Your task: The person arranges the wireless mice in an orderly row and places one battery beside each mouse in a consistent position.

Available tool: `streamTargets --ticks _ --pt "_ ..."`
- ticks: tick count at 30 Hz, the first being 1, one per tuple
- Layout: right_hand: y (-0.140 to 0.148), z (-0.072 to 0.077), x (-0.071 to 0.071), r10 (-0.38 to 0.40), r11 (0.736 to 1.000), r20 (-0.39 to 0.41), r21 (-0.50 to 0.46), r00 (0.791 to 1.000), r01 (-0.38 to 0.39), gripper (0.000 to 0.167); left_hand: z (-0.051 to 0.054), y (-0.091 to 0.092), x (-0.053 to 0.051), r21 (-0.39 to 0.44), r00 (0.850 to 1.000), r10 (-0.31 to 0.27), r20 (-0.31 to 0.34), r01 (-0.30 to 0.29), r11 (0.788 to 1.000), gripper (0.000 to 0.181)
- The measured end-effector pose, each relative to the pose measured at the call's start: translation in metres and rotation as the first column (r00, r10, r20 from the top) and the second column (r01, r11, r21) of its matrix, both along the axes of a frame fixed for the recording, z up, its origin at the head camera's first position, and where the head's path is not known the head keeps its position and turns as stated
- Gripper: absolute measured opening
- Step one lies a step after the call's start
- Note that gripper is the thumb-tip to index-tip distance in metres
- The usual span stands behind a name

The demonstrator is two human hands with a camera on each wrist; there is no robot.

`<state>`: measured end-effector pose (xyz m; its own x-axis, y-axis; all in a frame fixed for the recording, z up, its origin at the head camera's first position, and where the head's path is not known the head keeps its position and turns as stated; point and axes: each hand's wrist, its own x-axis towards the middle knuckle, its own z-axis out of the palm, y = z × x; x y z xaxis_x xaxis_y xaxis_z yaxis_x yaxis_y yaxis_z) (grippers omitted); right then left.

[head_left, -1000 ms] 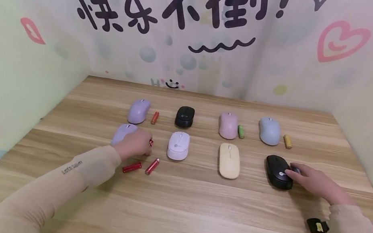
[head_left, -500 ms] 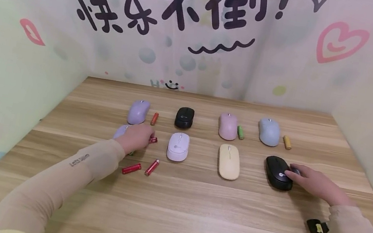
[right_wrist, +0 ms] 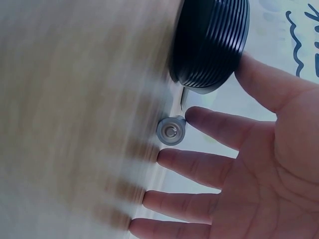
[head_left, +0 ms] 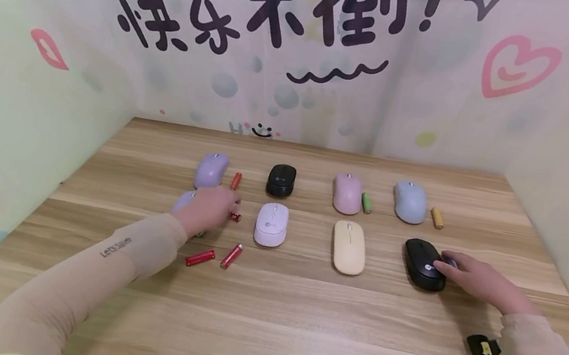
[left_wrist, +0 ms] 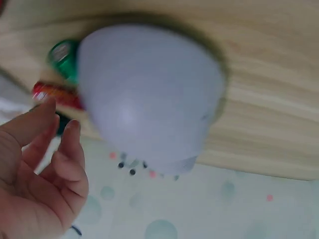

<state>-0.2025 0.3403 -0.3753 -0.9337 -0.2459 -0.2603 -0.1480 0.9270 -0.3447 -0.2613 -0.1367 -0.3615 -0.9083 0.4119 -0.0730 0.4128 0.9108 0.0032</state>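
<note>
In the head view my left hand reaches over a front lavender mouse, partly covering it. Its loosely bent fingertips hover beside a red battery. The left wrist view shows a gap between thumb and fingers, that red battery just past them, and a green battery beside the mouse. My right hand has its fingers spread, the thumb touching a black mouse. In the right wrist view its index fingertip touches a silver-ended battery standing end-on to the camera.
Two red batteries lie nearer the front. A white mouse and a cream mouse stand in the front row. Behind are more mice, such as a pink one, with single batteries beside most. A small black piece lies by the right sleeve.
My left hand has shifted slightly away from me and let go of the red battery, which now lies by its fingertips. The right hand stays in place.
</note>
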Motion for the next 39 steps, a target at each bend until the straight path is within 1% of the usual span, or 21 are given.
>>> streamTargets --ticks 1,3,5,6,8,10,13,16,17,20,24,26,30,31,34,37,39 --pt "0.000 0.000 0.000 0.000 1.000 0.001 0.000 1.000 0.000 0.066 0.002 0.000 0.000 0.021 1.000 0.024 0.000 -0.024 1.000 0.010" --pt "0.001 0.000 0.000 -0.005 1.000 0.010 0.003 1.000 0.005 0.068 0.004 0.001 -0.002 0.043 0.996 0.087 0.032 -0.089 0.995 0.010" --pt "0.001 0.000 -0.001 -0.013 1.000 0.020 0.005 1.000 0.013 0.069 0.004 0.001 -0.003 0.040 0.985 0.148 0.093 -0.153 0.987 0.013" --pt "0.001 0.000 -0.001 -0.018 1.000 0.027 0.004 0.999 0.018 0.070 0.003 0.002 -0.004 0.039 0.979 0.165 0.123 -0.170 0.985 0.016" --pt "0.001 0.000 -0.001 -0.026 1.000 0.038 0.003 0.999 0.026 0.072 -0.001 0.002 -0.006 0.049 0.965 0.184 0.187 -0.196 0.979 0.020" --pt "0.000 0.000 -0.001 -0.031 1.000 0.040 -0.002 0.999 0.031 0.074 -0.004 0.003 -0.007 0.075 0.954 0.192 0.229 -0.214 0.974 0.023" --pt "0.000 -0.001 -0.002 -0.036 0.999 0.044 -0.010 0.998 0.037 0.076 -0.007 0.006 -0.008 0.114 0.947 0.197 0.255 -0.232 0.966 0.022" --pt "0.000 -0.001 -0.002 -0.041 0.999 0.047 -0.013 0.998 0.041 0.076 -0.008 0.008 -0.008 0.120 0.942 0.208 0.264 -0.246 0.962 0.019" --pt "0.000 0.000 -0.001 -0.043 0.999 0.049 -0.013 0.998 0.044 0.076 -0.008 0.009 -0.008 0.117 0.942 0.207 0.264 -0.244 0.963 0.018" --pt "-0.001 0.000 -0.001 -0.049 0.999 0.052 -0.014 0.997 0.050 0.077 -0.008 0.010 -0.008 0.093 0.947 0.195 0.256 -0.224 0.970 0.016" --pt "-0.001 0.001 0.000 -0.058 0.998 0.062 -0.017 0.996 0.059 0.078 -0.008 0.010 -0.009 0.067 0.959 0.168 0.228 -0.188 0.980 0.012" --pt "-0.002 0.002 0.000 -0.060 0.998 0.069 -0.018 0.996 0.061 0.078 -0.009 0.010 -0.008 0.062 0.964 0.163 0.208 -0.179 0.982 0.014" --pt "-0.001 0.002 -0.001 -0.061 0.998 0.069 -0.020 0.996 0.062 0.079 -0.009 0.010 -0.008 0.046 0.966 0.185 0.178 -0.196 0.979 0.024" --pt "-0.001 0.002 -0.001 -0.061 0.998 0.067 -0.020 0.996 0.062 0.079 -0.009 0.010 -0.009 0.036 0.966 0.193 0.173 -0.202 0.979 0.022" --pt "-0.001 0.002 -0.001 -0.062 0.998 0.060 -0.020 0.996 0.064 0.078 -0.010 0.011 -0.011 0.017 0.962 0.213 0.173 -0.219 0.976 0.010" --pt "-0.002 0.002 -0.001 -0.064 0.998 0.059 -0.018 0.996 0.065 0.078 -0.010 0.013 -0.013 0.040 0.953 0.227 0.199 -0.239 0.970 0.008" --pt "-0.002 0.003 0.000 -0.064 0.998 0.061 -0.017 0.996 0.065 0.078 -0.009 0.014 -0.015 0.078 0.946 0.234 0.226 -0.257 0.963 0.007"
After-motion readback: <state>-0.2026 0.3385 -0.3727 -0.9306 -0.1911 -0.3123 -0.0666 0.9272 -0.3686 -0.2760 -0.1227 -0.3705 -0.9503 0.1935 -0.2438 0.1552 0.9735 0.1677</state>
